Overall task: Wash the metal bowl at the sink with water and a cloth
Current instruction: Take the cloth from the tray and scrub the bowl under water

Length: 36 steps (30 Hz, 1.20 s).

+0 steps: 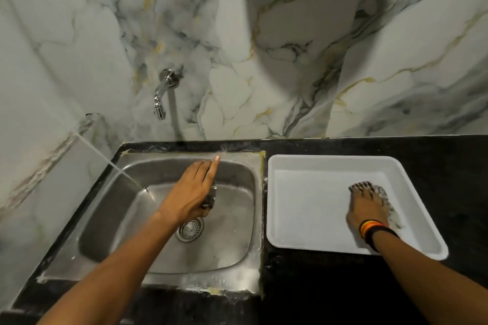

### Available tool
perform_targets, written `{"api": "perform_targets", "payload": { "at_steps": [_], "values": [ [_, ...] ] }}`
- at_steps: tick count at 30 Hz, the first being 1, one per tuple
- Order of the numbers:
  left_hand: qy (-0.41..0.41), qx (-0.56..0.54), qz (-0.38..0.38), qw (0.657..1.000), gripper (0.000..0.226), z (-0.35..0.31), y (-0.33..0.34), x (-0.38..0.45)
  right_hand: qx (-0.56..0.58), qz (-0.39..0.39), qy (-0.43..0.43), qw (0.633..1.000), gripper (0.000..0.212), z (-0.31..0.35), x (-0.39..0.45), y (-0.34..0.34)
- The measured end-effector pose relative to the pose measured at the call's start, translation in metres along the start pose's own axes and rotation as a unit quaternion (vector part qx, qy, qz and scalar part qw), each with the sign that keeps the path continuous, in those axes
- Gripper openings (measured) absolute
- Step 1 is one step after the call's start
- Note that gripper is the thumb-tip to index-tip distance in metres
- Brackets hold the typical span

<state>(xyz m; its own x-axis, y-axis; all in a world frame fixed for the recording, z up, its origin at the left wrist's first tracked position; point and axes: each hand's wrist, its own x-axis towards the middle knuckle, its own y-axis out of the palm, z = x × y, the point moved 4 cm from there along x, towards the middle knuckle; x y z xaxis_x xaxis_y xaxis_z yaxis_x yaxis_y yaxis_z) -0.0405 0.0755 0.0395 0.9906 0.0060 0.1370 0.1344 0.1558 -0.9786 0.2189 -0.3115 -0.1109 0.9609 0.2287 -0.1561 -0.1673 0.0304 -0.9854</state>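
My left hand [191,191] reaches over the steel sink [237,258] and grips a small metal bowl [210,198]. Most of the bowl is hidden under the palm; only a shiny edge shows. My right hand [365,206] lies flat in the white tray [311,182], pressing down on a pale cloth [388,202] whose edges stick out from under the fingers. The wall tap [161,97] above the sink shows no water running.
The sink drain [190,229] sits just below my left hand. A black counter [330,285] surrounds the sink and tray. A marble wall rises behind, and a marble side wall [39,166] closes in on the left.
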Motion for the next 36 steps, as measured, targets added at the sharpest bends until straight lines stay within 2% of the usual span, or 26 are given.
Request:
{"api": "perform_targets", "payload": {
  "at_steps": [3,5,7,8,10,11,12,13,15,16,18,20,22,24,25,27,29,30,32,34,36],
  "values": [
    [-0.029,-0.001,-0.005,1.0,0.158,-0.008,-0.003,-0.008,-0.028,-0.033,-0.018,0.999,0.062,-0.004,-0.001,-0.012],
    [-0.052,-0.028,-0.006,0.998,0.167,-0.007,-0.002,-0.012,0.001,-0.035,-0.005,0.999,0.051,-0.007,0.0,-0.022],
    [-0.077,-0.085,-0.025,0.993,0.168,-0.004,-0.003,-0.017,0.086,-0.037,0.032,0.995,0.038,-0.008,-0.001,-0.031],
    [-0.09,-0.117,-0.042,0.988,0.165,-0.002,-0.005,-0.019,0.163,-0.05,0.067,0.983,0.033,-0.007,-0.002,-0.037],
    [-0.114,-0.185,-0.068,0.974,0.16,0.001,-0.011,-0.019,0.319,-0.073,0.151,0.933,0.028,-0.008,-0.005,-0.052],
    [-0.126,-0.212,-0.079,0.966,0.159,0.004,-0.014,-0.019,0.398,-0.067,0.202,0.892,0.037,-0.005,-0.011,-0.058],
    [-0.139,-0.233,-0.092,0.958,0.159,0.007,-0.016,-0.019,0.484,-0.054,0.251,0.837,0.046,-0.003,-0.013,-0.056],
    [-0.155,-0.256,-0.106,0.948,0.159,0.012,-0.018,-0.02,0.581,-0.034,0.29,0.76,0.05,0.004,-0.017,-0.06],
    [-0.178,-0.301,-0.136,0.927,0.16,0.022,-0.021,-0.023,0.777,0.038,0.291,0.557,0.068,0.03,-0.021,-0.061],
    [-0.184,-0.319,-0.152,0.917,0.16,0.026,-0.022,-0.024,0.84,0.084,0.26,0.469,0.071,0.051,-0.024,-0.066],
    [-0.183,-0.342,-0.177,0.905,0.16,0.029,-0.027,-0.024,0.898,0.175,0.172,0.366,0.04,0.104,-0.044,-0.097],
    [-0.166,-0.362,-0.188,0.898,0.161,0.033,-0.029,-0.022,0.901,0.212,0.066,0.373,0.039,0.161,-0.066,-0.132],
    [-0.151,-0.382,-0.193,0.891,0.161,0.035,-0.032,-0.02,0.858,0.152,-0.037,0.489,0.035,0.207,-0.085,-0.156],
    [-0.132,-0.394,-0.193,0.889,0.161,0.04,-0.033,-0.021,0.744,0.008,-0.112,0.659,0.036,0.253,-0.111,-0.173],
    [-0.123,-0.396,-0.194,0.889,0.16,0.04,-0.033,-0.019,0.68,-0.041,-0.155,0.715,0.04,0.275,-0.127,-0.178],
    [-0.114,-0.408,-0.191,0.886,0.159,0.039,-0.033,-0.018,0.554,-0.084,-0.258,0.787,0.043,0.319,-0.154,-0.172],
    [-0.096,-0.419,-0.179,0.885,0.159,0.042,-0.034,-0.02,0.409,-0.106,-0.29,0.859,0.044,0.35,-0.166,-0.156],
    [-0.082,-0.418,-0.172,0.888,0.158,0.045,-0.031,-0.021,0.369,-0.107,-0.282,0.879,0.044,0.358,-0.168,-0.15],
    [-0.06,-0.416,-0.168,0.892,0.156,0.051,-0.027,-0.026,0.365,-0.102,-0.269,0.885,0.045,0.37,-0.171,-0.149],
    [-0.053,-0.418,-0.169,0.891,0.156,0.057,-0.026,-0.03,0.402,-0.11,-0.274,0.867,0.049,0.378,-0.175,-0.157],
    [-0.06,-0.431,-0.172,0.884,0.159,0.063,-0.026,-0.03,0.428,-0.097,-0.318,0.84,0.051,0.385,-0.181,-0.172]
  ]
}}
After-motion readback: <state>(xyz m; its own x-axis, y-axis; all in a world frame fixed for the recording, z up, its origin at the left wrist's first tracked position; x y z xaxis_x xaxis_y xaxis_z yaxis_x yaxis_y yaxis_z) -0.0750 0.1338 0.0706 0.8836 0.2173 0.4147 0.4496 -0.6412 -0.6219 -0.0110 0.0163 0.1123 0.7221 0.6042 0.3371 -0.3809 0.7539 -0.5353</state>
